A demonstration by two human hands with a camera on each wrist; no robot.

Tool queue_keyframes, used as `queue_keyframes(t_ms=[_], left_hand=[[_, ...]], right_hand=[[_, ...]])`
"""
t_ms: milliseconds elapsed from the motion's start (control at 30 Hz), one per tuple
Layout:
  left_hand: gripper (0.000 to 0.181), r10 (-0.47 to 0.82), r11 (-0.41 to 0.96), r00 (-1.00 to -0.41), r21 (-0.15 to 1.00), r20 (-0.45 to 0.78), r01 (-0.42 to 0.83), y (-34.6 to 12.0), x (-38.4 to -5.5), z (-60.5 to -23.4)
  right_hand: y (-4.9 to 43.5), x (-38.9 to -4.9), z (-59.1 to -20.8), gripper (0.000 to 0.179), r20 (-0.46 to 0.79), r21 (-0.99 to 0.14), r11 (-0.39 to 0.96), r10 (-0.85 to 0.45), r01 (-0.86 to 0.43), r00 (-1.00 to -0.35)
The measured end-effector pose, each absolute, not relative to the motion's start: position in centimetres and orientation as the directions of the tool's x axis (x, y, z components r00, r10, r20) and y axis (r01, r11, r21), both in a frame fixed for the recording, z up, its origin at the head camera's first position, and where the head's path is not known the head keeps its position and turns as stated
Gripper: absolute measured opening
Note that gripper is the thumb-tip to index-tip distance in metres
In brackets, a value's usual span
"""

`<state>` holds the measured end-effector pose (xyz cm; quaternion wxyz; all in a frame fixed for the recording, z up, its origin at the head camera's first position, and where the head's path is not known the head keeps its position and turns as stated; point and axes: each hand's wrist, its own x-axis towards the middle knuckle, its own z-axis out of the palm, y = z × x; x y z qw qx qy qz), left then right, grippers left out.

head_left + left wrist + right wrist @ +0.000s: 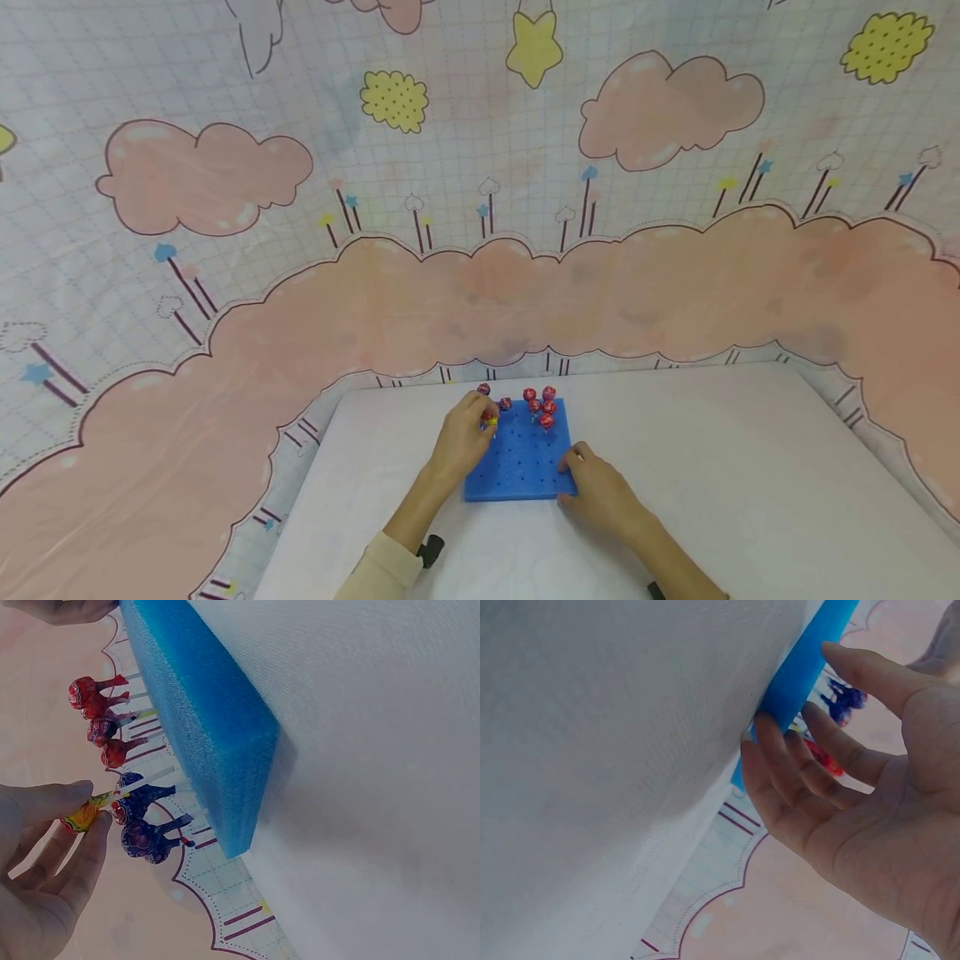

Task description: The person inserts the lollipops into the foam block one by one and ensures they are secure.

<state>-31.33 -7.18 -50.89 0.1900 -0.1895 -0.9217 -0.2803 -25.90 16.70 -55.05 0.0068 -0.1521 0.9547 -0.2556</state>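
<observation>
My left hand [463, 435] pinches a yellow-wrapped lollipop [82, 817] between thumb and fingers, above the left part of a blue foam block [517, 467] with rows of small holes. The lollipop's white stick points at the block's top; whether its tip touches, I cannot tell. Dark blue lollipops [146, 840] stand in the block close to this hand. Red-wrapped lollipops [547, 422] stand toward the far right corner. At the block's near right corner, my right hand [603, 493] holds the edge, its fingers [776, 750] bent against the side and its thumb around the front.
The block sits on a white-covered table [697, 450], near its back edge. Behind rises a backdrop [480, 300] printed with pink clouds and stars. A dark band [431, 551] circles the left wrist beside a beige sleeve [386, 567].
</observation>
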Motion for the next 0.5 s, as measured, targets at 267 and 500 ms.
queue_keyframes(t_ms=[267,500], left_hand=[[0.02,0.235,0.773,-0.866,0.455,0.441,0.441,-7.45,-31.54,-51.52],[0.019,0.238,0.771,-0.861,0.452,0.45,0.449,-7.59,-31.85,-51.8]], right_hand=[[16.56,-25.65,-55.17,0.037,0.067,-0.486,0.823,-0.3,-0.294,-0.952],[16.45,-25.28,-55.23,0.037,0.082,-0.478,0.825,-0.301,-0.303,-0.95]])
